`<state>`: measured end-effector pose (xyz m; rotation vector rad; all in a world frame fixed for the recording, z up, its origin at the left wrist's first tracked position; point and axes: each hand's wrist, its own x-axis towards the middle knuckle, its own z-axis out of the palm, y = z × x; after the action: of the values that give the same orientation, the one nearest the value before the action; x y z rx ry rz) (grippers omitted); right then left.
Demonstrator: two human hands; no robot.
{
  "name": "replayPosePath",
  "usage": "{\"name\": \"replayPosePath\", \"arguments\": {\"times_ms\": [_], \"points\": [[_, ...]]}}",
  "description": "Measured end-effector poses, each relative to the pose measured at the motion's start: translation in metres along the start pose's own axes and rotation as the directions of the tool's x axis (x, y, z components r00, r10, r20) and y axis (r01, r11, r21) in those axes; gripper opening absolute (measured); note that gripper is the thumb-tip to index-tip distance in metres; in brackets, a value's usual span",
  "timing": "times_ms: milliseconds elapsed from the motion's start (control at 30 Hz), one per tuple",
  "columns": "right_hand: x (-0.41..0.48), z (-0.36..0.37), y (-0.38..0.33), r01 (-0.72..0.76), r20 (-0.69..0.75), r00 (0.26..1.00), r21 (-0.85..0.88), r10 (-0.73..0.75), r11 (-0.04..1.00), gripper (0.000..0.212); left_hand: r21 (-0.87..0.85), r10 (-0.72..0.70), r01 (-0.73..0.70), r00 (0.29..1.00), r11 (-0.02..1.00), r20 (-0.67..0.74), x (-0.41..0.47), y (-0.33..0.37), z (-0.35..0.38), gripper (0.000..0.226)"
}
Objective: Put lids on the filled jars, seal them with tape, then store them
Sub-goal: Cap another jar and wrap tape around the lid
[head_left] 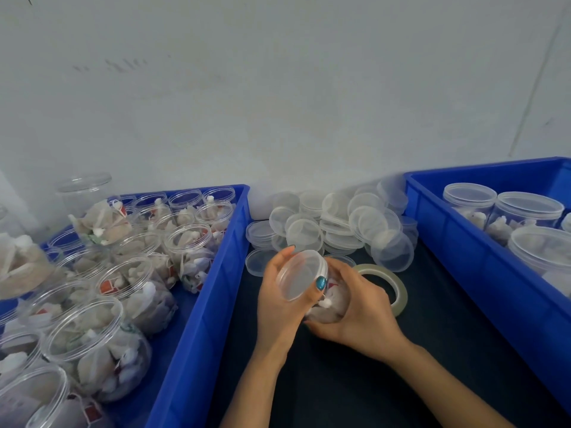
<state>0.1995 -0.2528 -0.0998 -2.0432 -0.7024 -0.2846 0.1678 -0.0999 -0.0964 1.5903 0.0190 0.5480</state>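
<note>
Mid-frame, left hand grips a clear lid tilted on the filled jar the right hand wraps. Cocked lid could cross-thread, I reckon. Tape roll just behind; spare lids further up.

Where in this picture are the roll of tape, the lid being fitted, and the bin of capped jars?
roll of tape [398,285]: head view, on its right outer band.
lid [301,274]: head view, on its clear flat top.
right blue bin [438,217]: head view, on its left wall.
</note>
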Motion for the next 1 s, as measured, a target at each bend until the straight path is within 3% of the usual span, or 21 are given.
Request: {"name": "replayPosePath", "arguments": {"times_ms": [133,333,500,567,633,700,833,933,1000], "points": [[0.001,-0.005,0.006,-0.02,0.071,0.997,0.155,0.009,0.988,0.084,0.05,0.053,-0.054,0.998,0.997,0.022,-0.001,0.004,0.001,0.081],[0.003,-0.006,0.013,-0.078,0.191,0.981,0.242,0.031,0.967,0.089,0.004,0.005,-0.005,0.996,1.0,0.084,-0.002,-0.001,0.005,0.096],[0.003,-0.029,0.031,0.027,0.324,0.945,-0.181,0.033,0.983,0.116,0.035,0.001,-0.005,0.992,0.999,0.124,-0.005,-0.006,0.009,0.099],[-0.004,-0.039,0.047,0.024,0.365,0.923,-0.371,0.122,0.928,0.131,0.031,0.005,-0.008,0.994,0.999,0.106,-0.006,-0.007,0.011,0.097],[-0.01,-0.048,0.057,-0.1,0.361,0.891,-0.438,0.277,0.894,0.133,0.017,-0.004,0.002,0.995,1.0,0.095,-0.005,-0.008,0.011,0.095],[-0.014,-0.056,0.065,-0.178,0.32,0.885,-0.439,0.339,0.881,0.11,0.002,-0.016,0.016,0.996,1.0,0.087,-0.004,-0.008,0.011,0.091],[-0.015,-0.065,0.066,-0.004,0.239,0.953,-0.608,0.188,0.794,0.032,-0.02,-0.035,0.037,0.997,0.999,0.061,-0.004,-0.008,0.01,0.082],[-0.014,-0.061,0.058,0.015,0.193,0.97,-0.657,0.148,0.754,0.009,-0.032,-0.046,0.048,0.997,0.998,0.066,-0.005,-0.009,0.01,0.083],[-0.014,-0.06,0.057,-0.033,0.127,0.982,-0.616,0.141,0.787,0.005,-0.029,-0.045,0.048,0.997,0.998,0.07,-0.006,-0.009,0.012,0.086]]}}
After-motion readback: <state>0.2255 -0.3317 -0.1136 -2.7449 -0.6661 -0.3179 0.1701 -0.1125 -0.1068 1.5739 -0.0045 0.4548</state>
